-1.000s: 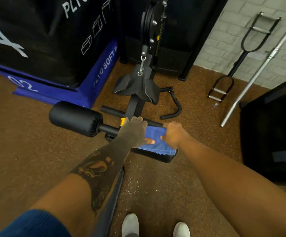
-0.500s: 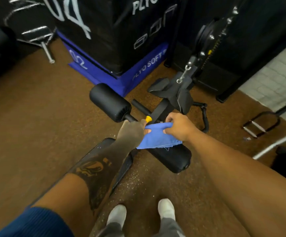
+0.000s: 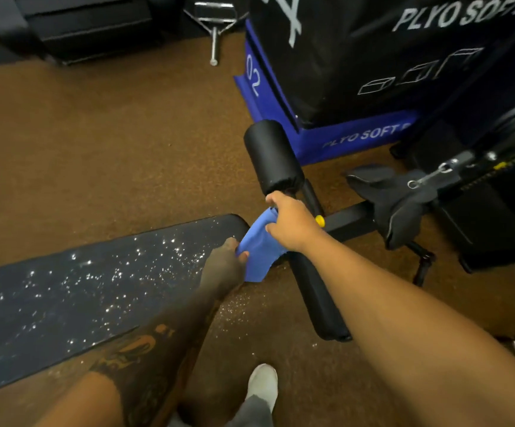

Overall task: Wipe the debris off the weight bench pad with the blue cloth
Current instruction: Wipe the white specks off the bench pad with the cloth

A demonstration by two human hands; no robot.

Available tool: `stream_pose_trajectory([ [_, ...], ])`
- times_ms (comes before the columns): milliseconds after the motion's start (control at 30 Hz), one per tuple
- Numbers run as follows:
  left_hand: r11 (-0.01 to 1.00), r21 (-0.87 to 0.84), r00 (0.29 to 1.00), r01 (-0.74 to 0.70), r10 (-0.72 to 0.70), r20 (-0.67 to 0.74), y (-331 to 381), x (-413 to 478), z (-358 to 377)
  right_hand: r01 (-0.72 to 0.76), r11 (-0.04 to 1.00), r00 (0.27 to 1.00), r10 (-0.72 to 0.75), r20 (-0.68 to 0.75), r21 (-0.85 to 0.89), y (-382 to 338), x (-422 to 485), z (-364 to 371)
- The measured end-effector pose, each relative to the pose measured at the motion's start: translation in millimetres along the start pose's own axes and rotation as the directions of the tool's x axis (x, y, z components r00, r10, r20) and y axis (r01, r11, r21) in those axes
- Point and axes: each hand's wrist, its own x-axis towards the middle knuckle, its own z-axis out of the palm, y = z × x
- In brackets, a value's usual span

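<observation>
The blue cloth (image 3: 259, 246) hangs stretched between both hands, just past the far end of the bench pad. My left hand (image 3: 224, 269) pinches its lower corner at the pad's end. My right hand (image 3: 290, 224) grips its upper edge, above the bench's roller bar. The dark bench pad (image 3: 80, 291) runs from the lower left to the centre and is speckled with bright white debris. Some specks also lie on the brown floor beside the pad.
Two black foam rollers (image 3: 273, 158) (image 3: 317, 300) flank the bench's post with its yellow knob (image 3: 320, 220). A black and blue plyo box (image 3: 358, 72) stands behind. A cable attachment (image 3: 401, 195) lies at the right, a metal handle (image 3: 214, 29) at the top. My shoe (image 3: 262, 382) is below.
The view has swung left, so the debris-covered pad now fills the lower left. Both hands still hold the cloth, now tilted, with my right hand higher than my left.
</observation>
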Motion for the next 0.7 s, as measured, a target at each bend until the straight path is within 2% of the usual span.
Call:
stream_pose_trajectory([
  [133,0.997,0.05,0.998,0.062,-0.061,-0.014,-35.5,4.0,16.1,0.055,0.989,0.997,-0.047,0.062,-0.134,-11.2,22.9,44.7],
  [300,0.992,0.014,0.992,0.126,-0.125,-0.035,-67.7,12.8,39.8,0.042,0.952,0.992,-0.004,0.127,-0.302,-19.9,54.4,89.9],
  [367,0.978,0.186,0.992,0.092,-0.075,-0.099,-77.6,13.6,46.3,0.085,0.933,0.99,-0.039,0.137,-0.349,-23.3,64.7,105.8],
  [433,0.915,0.399,0.986,0.051,0.018,-0.166,-88.1,13.4,49.0,0.127,0.917,0.989,-0.086,0.124,-0.378,-25.2,71.3,122.6],
  [500,0.894,0.448,0.977,-0.01,0.105,-0.188,-102.7,14.4,47.1,0.191,0.881,0.981,-0.185,0.056,-0.432,-22.6,75.7,143.5],
  [600,0.818,0.557,0.969,-0.144,0.232,-0.09,-134.9,19.3,41.2,0.182,0.825,0.964,-0.256,-0.068,-0.534,-6.1,75.5,174.0],
  [700,0.716,0.66,0.956,-0.228,0.292,0.014,-166.2,26.4,31.8,0.192,0.824,0.967,-0.25,-0.038,-0.532,8.0,58.7,194.9],
])
